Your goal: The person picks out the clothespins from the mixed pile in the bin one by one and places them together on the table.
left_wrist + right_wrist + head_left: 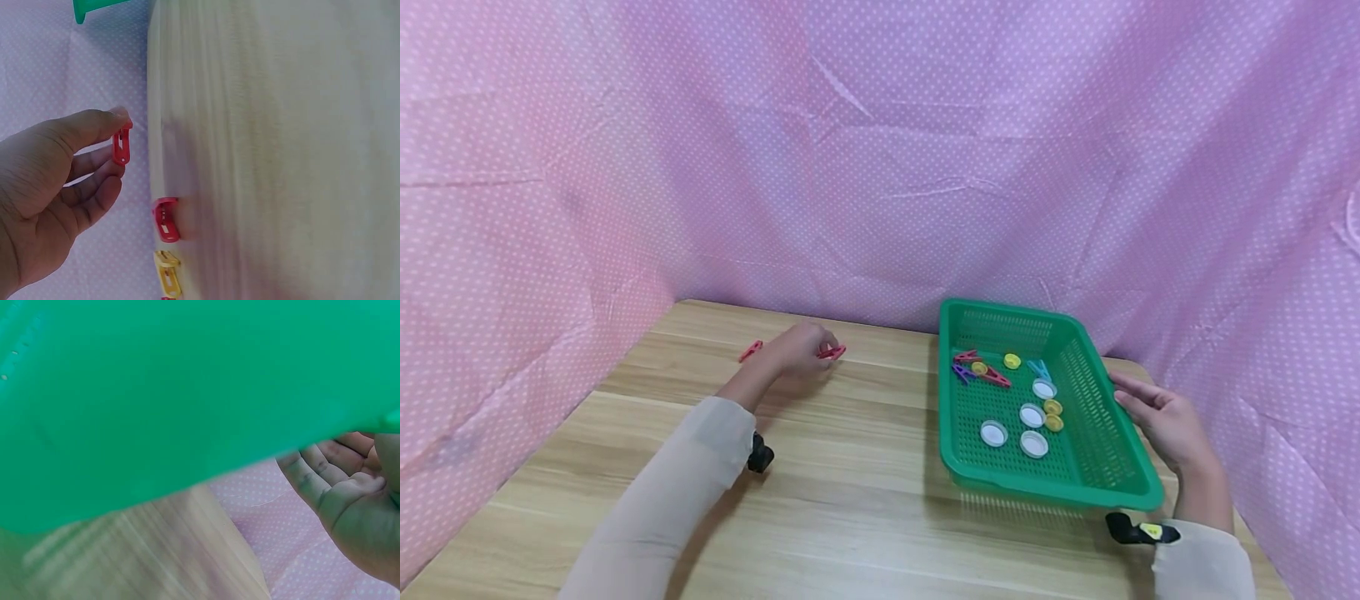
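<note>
My left hand (801, 348) pinches a red clothespin (122, 144) between thumb and fingertips, above the far part of the table. Behind it on the tabletop lie another red clothespin (167, 220) and a yellow clothespin (167, 275); the arm hides part of this row in the head view. My right hand (1172, 425) holds the right rim of a green plastic basket (1120, 400). Inside the basket are red clothespins (996, 377), a purple clothespin (962, 373), a light blue clothespin (1039, 369), white round caps (1033, 444) and yellow caps (1012, 361).
A wooden table (850, 500) spans the front, with its far edge close to a pink dotted cloth (850, 167) that hangs behind and at both sides. One red clothespin (751, 351) lies near the left forearm. Black cameras (760, 454) are worn on both wrists.
</note>
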`<state>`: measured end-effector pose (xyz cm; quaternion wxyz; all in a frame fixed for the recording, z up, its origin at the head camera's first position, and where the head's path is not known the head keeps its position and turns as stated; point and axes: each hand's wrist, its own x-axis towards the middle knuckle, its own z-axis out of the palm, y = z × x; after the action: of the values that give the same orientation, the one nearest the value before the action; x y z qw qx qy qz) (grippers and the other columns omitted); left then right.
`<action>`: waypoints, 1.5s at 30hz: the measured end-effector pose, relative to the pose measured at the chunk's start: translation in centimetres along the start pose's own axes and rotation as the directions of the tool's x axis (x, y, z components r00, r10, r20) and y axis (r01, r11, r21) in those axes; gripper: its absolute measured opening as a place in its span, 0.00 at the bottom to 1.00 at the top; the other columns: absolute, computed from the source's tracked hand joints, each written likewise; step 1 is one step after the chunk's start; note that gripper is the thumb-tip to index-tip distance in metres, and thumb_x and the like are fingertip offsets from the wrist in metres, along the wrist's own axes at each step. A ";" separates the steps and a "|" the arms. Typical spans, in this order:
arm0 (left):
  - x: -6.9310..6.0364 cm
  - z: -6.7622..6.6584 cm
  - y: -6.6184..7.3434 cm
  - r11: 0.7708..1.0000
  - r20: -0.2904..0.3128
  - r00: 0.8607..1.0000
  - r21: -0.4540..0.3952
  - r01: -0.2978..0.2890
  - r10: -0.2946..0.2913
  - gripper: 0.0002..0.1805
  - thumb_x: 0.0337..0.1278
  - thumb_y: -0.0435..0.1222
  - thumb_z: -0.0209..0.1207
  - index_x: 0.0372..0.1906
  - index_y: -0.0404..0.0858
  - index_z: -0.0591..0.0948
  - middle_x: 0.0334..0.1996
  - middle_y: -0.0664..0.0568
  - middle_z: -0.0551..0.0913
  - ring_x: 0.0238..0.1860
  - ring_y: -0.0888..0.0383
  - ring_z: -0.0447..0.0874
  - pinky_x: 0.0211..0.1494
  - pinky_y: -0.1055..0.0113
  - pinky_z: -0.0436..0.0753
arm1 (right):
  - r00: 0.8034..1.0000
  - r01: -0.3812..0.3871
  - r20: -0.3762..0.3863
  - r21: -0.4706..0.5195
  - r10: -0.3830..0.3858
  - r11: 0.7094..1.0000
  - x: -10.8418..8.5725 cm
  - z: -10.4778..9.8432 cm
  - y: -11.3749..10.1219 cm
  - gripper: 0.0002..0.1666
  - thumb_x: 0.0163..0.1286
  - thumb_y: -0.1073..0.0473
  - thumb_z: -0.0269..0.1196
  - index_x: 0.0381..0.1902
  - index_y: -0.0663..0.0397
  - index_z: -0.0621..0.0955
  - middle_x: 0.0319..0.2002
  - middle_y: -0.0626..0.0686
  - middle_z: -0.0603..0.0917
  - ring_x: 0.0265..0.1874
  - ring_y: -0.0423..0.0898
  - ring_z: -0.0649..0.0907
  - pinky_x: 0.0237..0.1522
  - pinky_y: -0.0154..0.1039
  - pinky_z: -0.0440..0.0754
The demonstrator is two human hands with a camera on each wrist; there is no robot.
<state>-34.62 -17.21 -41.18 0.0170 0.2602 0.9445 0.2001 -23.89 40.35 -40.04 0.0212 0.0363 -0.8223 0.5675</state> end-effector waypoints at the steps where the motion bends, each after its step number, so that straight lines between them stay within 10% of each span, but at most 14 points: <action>1: -0.2 0.1 0.0 1.000 -0.001 1.000 -0.005 0.010 -0.010 0.12 0.64 0.35 0.66 0.50 0.35 0.87 0.40 0.49 0.87 0.41 0.53 0.83 0.49 0.56 0.83 | 1.000 0.001 0.003 0.014 -0.001 1.000 0.0 0.0 0.0 0.33 0.77 0.54 0.62 0.72 0.66 0.71 0.48 0.30 0.86 0.45 0.29 0.85 0.43 0.26 0.82; 9: -0.8 0.9 -0.6 0.999 0.010 0.999 -0.013 0.039 -0.039 0.02 0.64 0.33 0.66 0.35 0.41 0.86 0.29 0.55 0.80 0.33 0.56 0.73 0.38 0.61 0.74 | 1.000 -0.007 0.006 0.010 0.007 1.000 0.2 0.0 0.0 0.32 0.77 0.54 0.62 0.72 0.65 0.71 0.48 0.29 0.85 0.45 0.28 0.84 0.43 0.26 0.82; 17: -0.9 1.0 -0.9 1.000 0.061 0.998 0.003 0.016 -0.016 0.14 0.60 0.40 0.72 0.25 0.39 0.80 0.20 0.58 0.69 0.25 0.61 0.65 0.32 0.64 0.66 | 1.000 -0.019 0.009 0.008 0.019 1.000 0.1 0.0 -0.1 0.33 0.77 0.52 0.62 0.72 0.64 0.71 0.49 0.29 0.85 0.46 0.27 0.84 0.43 0.25 0.82; 24: -1.0 0.5 -1.1 1.000 0.050 0.999 0.000 -0.001 0.001 0.12 0.56 0.36 0.74 0.45 0.37 0.89 0.38 0.52 0.84 0.40 0.57 0.80 0.47 0.59 0.82 | 1.000 -0.031 0.001 -0.050 0.031 0.998 0.0 0.1 0.0 0.35 0.77 0.50 0.61 0.73 0.64 0.70 0.49 0.26 0.83 0.46 0.26 0.83 0.43 0.25 0.82; 33: -0.1 0.4 -2.4 0.986 0.114 0.980 -0.041 -0.161 0.165 0.06 0.59 0.30 0.71 0.38 0.43 0.90 0.38 0.55 0.85 0.42 0.59 0.80 0.49 0.62 0.82 | 1.000 -0.025 -0.006 -0.018 0.025 1.000 -0.1 0.1 -0.1 0.33 0.77 0.51 0.62 0.72 0.63 0.72 0.49 0.27 0.84 0.45 0.26 0.84 0.43 0.25 0.82; 45: -0.3 0.4 -2.0 0.997 0.152 0.986 -0.043 -0.058 0.064 0.05 0.60 0.37 0.72 0.31 0.47 0.86 0.35 0.57 0.82 0.40 0.57 0.76 0.46 0.62 0.79 | 1.000 -0.030 -0.009 -0.057 0.029 0.998 0.0 0.1 -0.2 0.34 0.77 0.50 0.61 0.73 0.63 0.71 0.49 0.27 0.84 0.46 0.26 0.83 0.43 0.25 0.82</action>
<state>-35.24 -18.78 -42.34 0.0882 0.3033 0.9279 0.1979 -23.83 40.16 -39.92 0.0172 0.0213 -0.8386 0.5441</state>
